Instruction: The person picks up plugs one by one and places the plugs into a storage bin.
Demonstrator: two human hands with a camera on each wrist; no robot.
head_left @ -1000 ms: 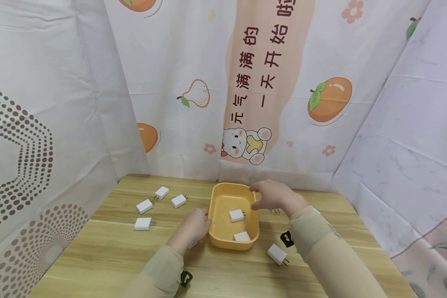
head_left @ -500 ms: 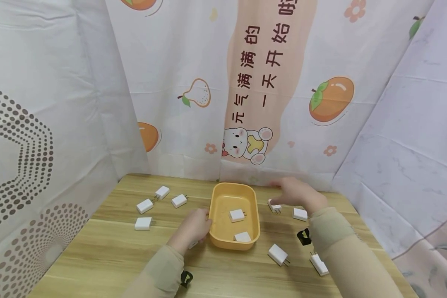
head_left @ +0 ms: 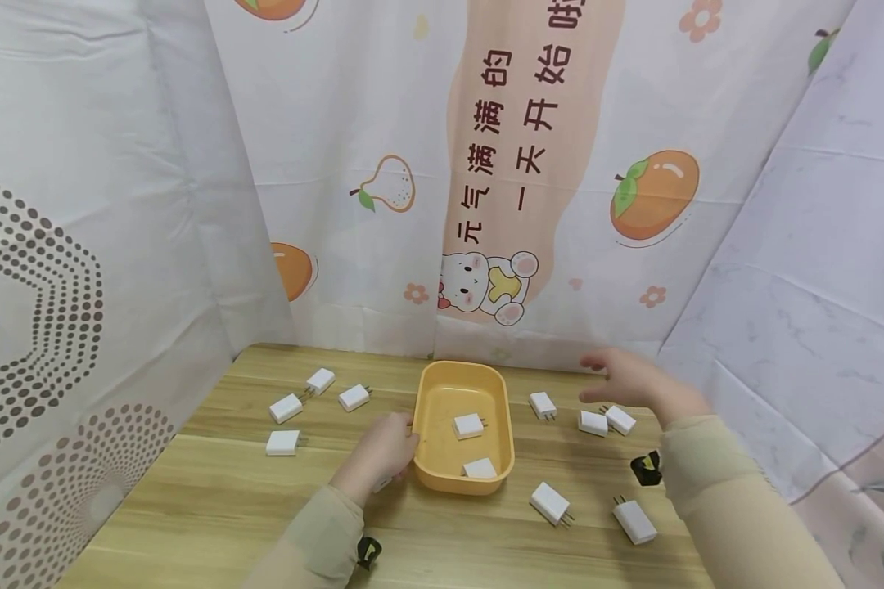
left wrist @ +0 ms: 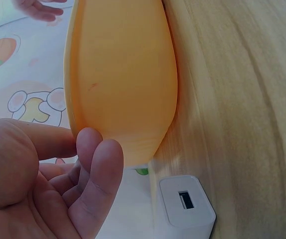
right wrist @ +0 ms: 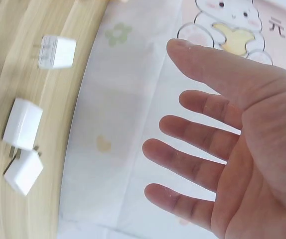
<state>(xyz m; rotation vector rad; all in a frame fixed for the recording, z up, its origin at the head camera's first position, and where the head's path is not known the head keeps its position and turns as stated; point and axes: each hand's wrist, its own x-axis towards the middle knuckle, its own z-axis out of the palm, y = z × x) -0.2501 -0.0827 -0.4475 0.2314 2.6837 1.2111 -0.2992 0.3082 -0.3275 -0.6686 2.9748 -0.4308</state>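
A yellow plastic box (head_left: 448,479) stands mid-table with two white USB charger plugs (head_left: 468,425) inside. At its left wall my left hand (head_left: 385,448) pinches the rim between thumb and fingers; the left wrist view shows the fingertips on the box's wall (left wrist: 123,74). Beside that hand lies another charger plug (left wrist: 180,199), mostly hidden in the head view. My right hand (head_left: 626,378) hovers over the back right of the table, fingers spread and apart, holding nothing. Below it lie a charger plug (head_left: 593,423) and another charger plug (head_left: 620,420), close together.
Left of the box several white charger plugs (head_left: 283,442) are scattered on the wooden table (head_left: 214,491). To the right lie a charger plug (head_left: 542,406) near the box and two nearer the front, one a plug (head_left: 634,522) at the far right. A printed curtain (head_left: 383,319) closes off the back.
My right hand has moved from the box's right rim out to the right, uncovering the charger plugs there. The left hand and the box have stayed in place.
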